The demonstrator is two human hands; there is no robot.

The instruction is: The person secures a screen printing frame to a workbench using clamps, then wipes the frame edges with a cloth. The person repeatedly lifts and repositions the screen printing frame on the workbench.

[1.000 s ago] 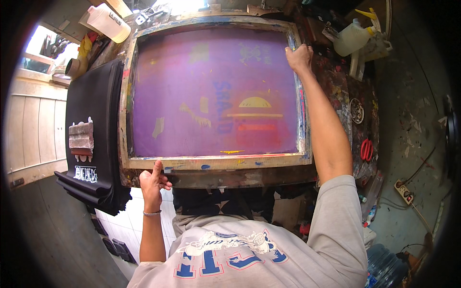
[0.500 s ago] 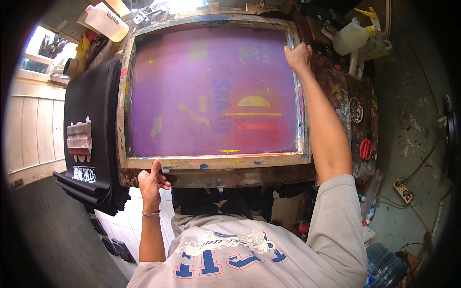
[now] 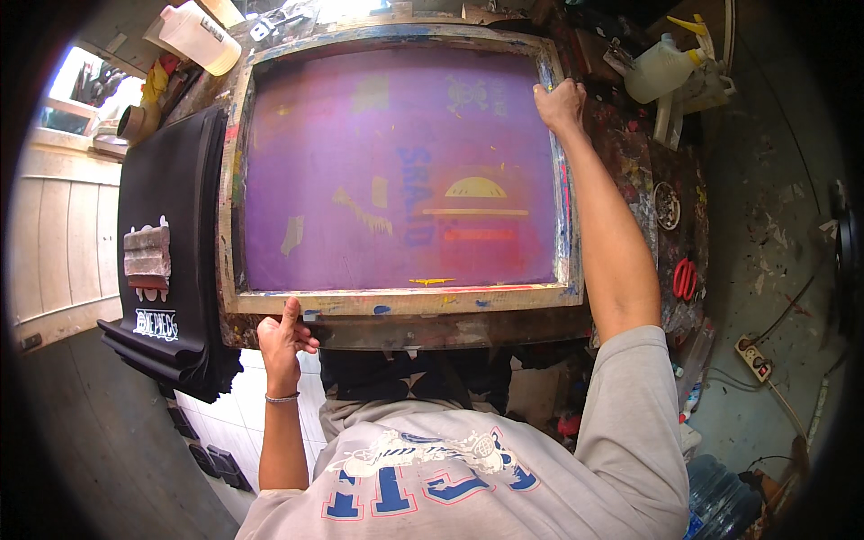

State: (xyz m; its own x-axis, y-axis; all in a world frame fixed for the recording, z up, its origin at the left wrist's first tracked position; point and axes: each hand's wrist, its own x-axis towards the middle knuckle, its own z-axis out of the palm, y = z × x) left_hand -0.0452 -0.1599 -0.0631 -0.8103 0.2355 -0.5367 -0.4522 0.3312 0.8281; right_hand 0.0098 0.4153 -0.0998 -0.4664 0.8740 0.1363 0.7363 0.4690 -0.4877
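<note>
A wooden-framed printing screen (image 3: 333, 162) with purple mesh lies flat on the paint-stained worktable before me. Pale yellowish shapes show in the mesh, among them a hat and a skull, along with blue lettering. My right hand (image 3: 562, 105) is closed around the frame's right rail near the far corner. At the near left corner is my left hand (image 3: 284, 338); its thumb points up against the near rail, with the other fingers apart and loosely bent below it. What lies under the screen is hidden.
Stacked black fabric (image 3: 175, 180) with a printed motif hangs over the table's left side. A whitish jug (image 3: 200, 40) stands at the far left. To the right are a spray bottle (image 3: 664, 70), a round dish (image 3: 667, 205), red-handled scissors (image 3: 685, 279) and a power strip (image 3: 754, 357).
</note>
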